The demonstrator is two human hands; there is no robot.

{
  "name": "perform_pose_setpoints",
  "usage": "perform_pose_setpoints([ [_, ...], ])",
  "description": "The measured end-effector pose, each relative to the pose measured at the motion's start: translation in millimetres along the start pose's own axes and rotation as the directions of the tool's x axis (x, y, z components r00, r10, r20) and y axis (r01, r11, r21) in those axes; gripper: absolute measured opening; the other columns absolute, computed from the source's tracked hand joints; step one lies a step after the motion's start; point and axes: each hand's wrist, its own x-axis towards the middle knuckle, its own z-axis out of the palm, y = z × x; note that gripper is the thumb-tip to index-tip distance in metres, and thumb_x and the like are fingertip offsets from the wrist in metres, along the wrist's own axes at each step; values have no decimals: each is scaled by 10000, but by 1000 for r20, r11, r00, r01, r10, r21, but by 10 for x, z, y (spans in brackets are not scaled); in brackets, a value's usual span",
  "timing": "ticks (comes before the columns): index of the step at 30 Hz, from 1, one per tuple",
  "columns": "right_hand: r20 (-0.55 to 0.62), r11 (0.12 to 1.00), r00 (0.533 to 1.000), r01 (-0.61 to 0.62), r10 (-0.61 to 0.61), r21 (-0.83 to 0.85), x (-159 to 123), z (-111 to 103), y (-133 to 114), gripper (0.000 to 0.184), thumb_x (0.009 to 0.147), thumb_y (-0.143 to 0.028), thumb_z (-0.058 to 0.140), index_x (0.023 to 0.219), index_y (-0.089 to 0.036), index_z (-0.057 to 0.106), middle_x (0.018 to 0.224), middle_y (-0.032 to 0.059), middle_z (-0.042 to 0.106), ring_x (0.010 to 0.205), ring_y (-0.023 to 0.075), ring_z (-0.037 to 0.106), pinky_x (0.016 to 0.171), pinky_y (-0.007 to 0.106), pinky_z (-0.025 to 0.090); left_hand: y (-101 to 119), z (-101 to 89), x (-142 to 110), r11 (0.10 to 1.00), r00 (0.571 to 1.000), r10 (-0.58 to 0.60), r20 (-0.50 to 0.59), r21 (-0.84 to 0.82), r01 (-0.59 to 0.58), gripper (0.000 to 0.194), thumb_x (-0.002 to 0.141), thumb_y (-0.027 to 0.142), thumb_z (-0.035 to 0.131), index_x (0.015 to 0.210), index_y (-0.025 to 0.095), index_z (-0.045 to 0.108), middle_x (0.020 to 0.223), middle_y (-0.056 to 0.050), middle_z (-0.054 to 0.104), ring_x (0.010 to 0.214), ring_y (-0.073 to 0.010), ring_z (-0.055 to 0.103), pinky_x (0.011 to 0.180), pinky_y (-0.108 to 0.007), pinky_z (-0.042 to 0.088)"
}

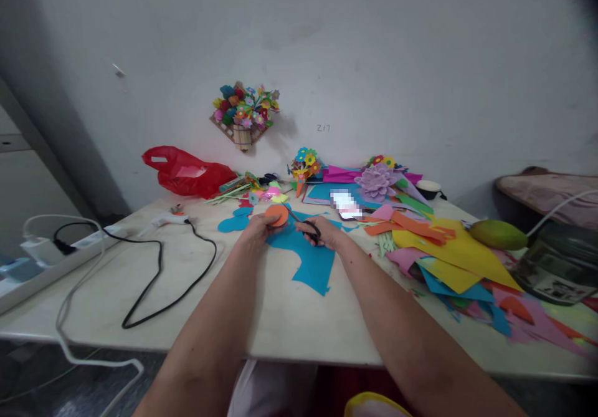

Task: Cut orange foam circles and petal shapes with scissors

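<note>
- From my remote seat, I see the fingers of the left hand (258, 227) pinched on an orange disc (277, 214), the thumb lying over it.
- The fingers of the right hand (326, 234) are closed round the handles of black-handled scissors (312, 231); the blades point at the disc's right side. How far they are parted, I can't tell.
- Beneath and nearer than both sets of fingers, a blue sheet (311, 260) spreads over the worktop (289, 323). Whether the disc presses against it, I can't make out.
- For a smooth curve I'd feed the material round with the left fingers, steady the scissors, and set the left fingertips clear of the blades.
- Left forearm (210, 305) and right forearm (397, 305) converge toward the fingers; I judge that a relaxed right wrist would help.
- Left of the left fingers lie blue discs (230, 224).
</note>
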Motion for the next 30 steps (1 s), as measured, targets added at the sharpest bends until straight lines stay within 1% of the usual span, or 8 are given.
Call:
perform_pose_setpoints([
  [4,14,999,1000,25,-26,20,-11,9,3,263,1040,-309,775,834,-164,696,495,-41,578,383,77,458,351,182,221,-24,-19,37,1000,1000,6,17,-15,-6,272,827,22,823,1090,83,794,838,-102,832,695,-223,823,593,-238,651],
  [11,7,999,999,45,-45,25,28,18,45,297,1067,-360,745,865,-148,697,518,-40,601,380,70,496,364,172,244,-33,14,37,1000,1000,-5,19,1,5,281,874,31,765,1148,86,803,854,-117,848,706,-227,823,596,-240,650],
  [17,-7,998,999,54,-54,17,57,17,68,307,1060,-373,758,853,-159,683,516,-41,606,380,72,500,359,172,242,-36,47,14,1000,1000,3,18,23,-3,309,868,33,774,1173,75,797,857,-121,851,702,-221,819,586,-233,639],
  [20,-16,998,998,65,-65,12,67,17,78,323,1034,-396,791,840,-164,676,516,-44,602,380,70,491,359,173,238,-33,55,11,999,1000,3,13,32,-3,292,874,37,774,1162,75,803,881,-133,858,736,-229,828,615,-242,648],
  [22,-22,998,997,69,-69,6,73,20,80,341,1021,-409,806,823,-168,666,512,-47,593,380,69,484,358,176,234,-29,58,10,999,1000,3,11,35,-4,259,880,37,771,1133,84,804,879,-131,857,734,-227,827,601,-236,641],
  [27,-25,998,998,63,-63,0,80,29,70,322,1025,-364,802,809,-177,653,499,-55,577,375,67,462,351,183,218,-18,63,2,1000,1000,10,8,19,-10,185,885,25,760,1051,99,797,813,-104,834,650,-195,795,541,-213,613],
  [30,-29,998,998,59,-59,-5,80,35,61,312,1012,-368,814,814,-179,665,497,-61,568,375,68,466,350,182,213,-11,63,-5,1000,1000,10,9,6,-10,165,889,21,750,1027,99,793,789,-89,821,619,-182,778,527,-207,610],
])
